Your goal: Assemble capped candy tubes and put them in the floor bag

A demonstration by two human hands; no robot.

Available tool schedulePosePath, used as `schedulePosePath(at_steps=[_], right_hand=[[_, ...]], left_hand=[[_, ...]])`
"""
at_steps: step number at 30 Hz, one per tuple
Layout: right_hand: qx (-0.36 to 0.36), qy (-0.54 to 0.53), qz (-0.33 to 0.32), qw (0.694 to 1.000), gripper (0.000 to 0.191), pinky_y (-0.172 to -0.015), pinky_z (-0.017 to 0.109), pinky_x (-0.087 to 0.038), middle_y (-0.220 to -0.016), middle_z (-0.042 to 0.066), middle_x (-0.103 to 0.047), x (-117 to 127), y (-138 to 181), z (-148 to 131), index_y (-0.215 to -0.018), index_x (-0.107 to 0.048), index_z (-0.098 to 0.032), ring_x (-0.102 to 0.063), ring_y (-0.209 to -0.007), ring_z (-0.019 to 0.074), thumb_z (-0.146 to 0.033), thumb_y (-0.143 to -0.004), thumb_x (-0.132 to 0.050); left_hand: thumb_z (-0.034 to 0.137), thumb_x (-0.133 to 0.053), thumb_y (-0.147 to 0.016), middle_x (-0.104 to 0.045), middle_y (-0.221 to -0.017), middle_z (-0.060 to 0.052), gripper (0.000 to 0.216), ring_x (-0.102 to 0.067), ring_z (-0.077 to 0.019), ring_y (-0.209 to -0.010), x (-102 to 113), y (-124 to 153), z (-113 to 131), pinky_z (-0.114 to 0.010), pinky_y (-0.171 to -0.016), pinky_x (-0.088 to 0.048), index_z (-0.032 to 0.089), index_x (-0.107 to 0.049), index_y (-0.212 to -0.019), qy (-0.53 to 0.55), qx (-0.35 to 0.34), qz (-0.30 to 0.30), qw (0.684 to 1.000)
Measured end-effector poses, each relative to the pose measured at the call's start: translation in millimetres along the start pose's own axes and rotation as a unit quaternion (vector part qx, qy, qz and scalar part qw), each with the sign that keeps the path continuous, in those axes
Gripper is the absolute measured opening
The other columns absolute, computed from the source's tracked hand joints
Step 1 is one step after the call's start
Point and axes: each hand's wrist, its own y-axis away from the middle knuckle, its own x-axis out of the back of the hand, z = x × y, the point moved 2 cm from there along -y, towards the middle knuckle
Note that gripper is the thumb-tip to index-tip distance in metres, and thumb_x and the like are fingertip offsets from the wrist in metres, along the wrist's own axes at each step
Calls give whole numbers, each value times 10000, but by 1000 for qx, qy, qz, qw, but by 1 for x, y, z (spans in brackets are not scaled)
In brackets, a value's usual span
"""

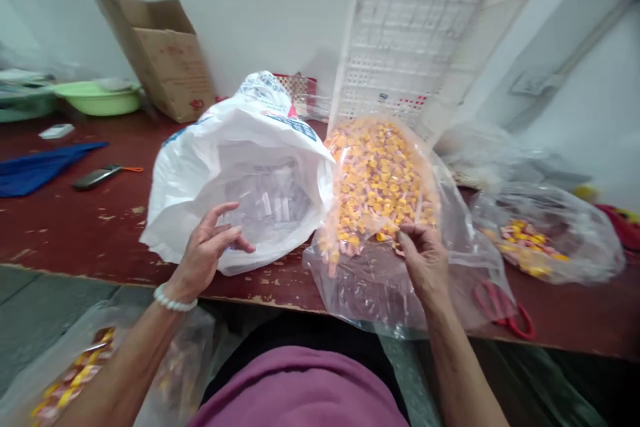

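My left hand (209, 248) hovers at the mouth of a white plastic bag (240, 167), fingers apart and slightly curled, holding nothing; small clear packets lie inside the bag. My right hand (423, 260) reaches into a clear plastic bag (380, 280) heaped with several small yellow and pink wrapped pieces (380, 180), its fingertips pinched among them. Whether a piece sits in the pinch is hidden. Both bags rest on the dark red table (75, 227) near its front edge.
Red scissors (503, 310) lie under the clear bag's right side. Another clear bag with yellow pieces (540, 240) sits at right. A white plastic crate (425, 33) leans behind. A cardboard box (160, 53), green basin (97, 99), blue cloth (37, 170) and a remote-like object (97, 176) are at left.
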Motion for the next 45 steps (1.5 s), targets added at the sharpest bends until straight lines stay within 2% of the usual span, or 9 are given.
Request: schedulePosePath(at_steps=[5, 12, 17, 21, 25, 31, 35, 40, 45], right_hand=[[-7, 105, -83, 991, 189, -805, 388, -486, -862, 66, -669, -13, 16, 41, -842, -644, -195, -610, -831, 213, -189, -759, -474], [9, 150, -122, 981, 247, -942, 409, -392, -986, 99, -632, -60, 5, 28, -913, -652, -189, -525, -1009, 244, -156, -794, -438], [36, 95, -159, 982, 195, -927, 336, -418, -1088, 69, -600, -71, 10, 18, -958, -648, -225, -532, -1031, 205, -248, -811, -522], [-6, 57, -104, 993, 162, -919, 394, -419, -1061, 112, -582, -56, 12, 23, -898, -643, -182, -521, -1033, 239, -264, -794, -550], [-57, -7, -64, 996, 305, -784, 373, -489, -981, 88, -622, -34, 29, 4, -1044, -587, -177, -587, -886, 207, -391, -833, -533], [-123, -301, -98, 940, 272, -683, 275, -511, -879, 6, -651, -41, 72, -53, -994, -561, -240, -612, -751, 138, -349, -770, -671], [-73, -260, -145, 952, 163, -841, 324, -487, -969, 25, -648, -50, 85, -55, -980, -580, -242, -614, -917, 161, -301, -831, -609], [53, -163, -200, 965, 247, -1051, 418, -338, -1354, 82, -440, -45, 93, -55, -1073, -601, -255, -426, -1258, 231, -300, -830, -600], [4, -229, -207, 951, 386, -987, 420, -416, -1383, 100, -409, -44, 96, -55, -1182, -524, -267, -466, -1223, 247, -389, -823, -594]], left_hand=[[266, -647, -747, -682, -851, -30, 237, -635, -194, -828, -42, 24, -6, -339, -837, -463, 195, -574, -961, 73, 75, -114, 988], [299, -581, -800, -637, -992, -52, 154, -595, -186, -873, -106, 49, -5, -314, -796, -462, 210, -516, -907, 50, 116, -318, 940], [305, -547, -804, -507, -748, 21, 160, -464, -120, -669, -119, 60, -23, -240, -624, -404, 211, -482, -916, 28, 138, -310, 940], [274, -526, -797, -440, -705, 32, 135, -403, -113, -648, -117, 63, -31, -221, -567, -351, 200, -499, -906, 5, 143, -291, 946], [253, -521, -792, -442, -680, 36, 118, -397, -110, -631, -120, 65, -31, -220, -566, -331, 197, -522, -896, -9, 134, -289, 948], [197, -563, -741, -424, -673, 38, 119, -367, -102, -624, -135, 69, -22, -220, -569, -323, 176, -519, -850, 10, 119, -305, 945], [216, -568, -741, -444, -704, 23, 158, -388, -101, -630, -137, 72, -22, -202, -530, -333, 170, -536, -889, 144, 168, -318, 922], [526, -392, -876, -484, -665, -5, 438, -390, -85, -523, -138, 72, -31, -208, -459, -312, 139, -577, -789, 220, 256, -237, 911], [501, -456, -864, -426, -492, 21, 447, -350, -65, -418, -144, 66, -31, -208, -422, -272, 132, -561, -634, 203, 242, -214, 924]])
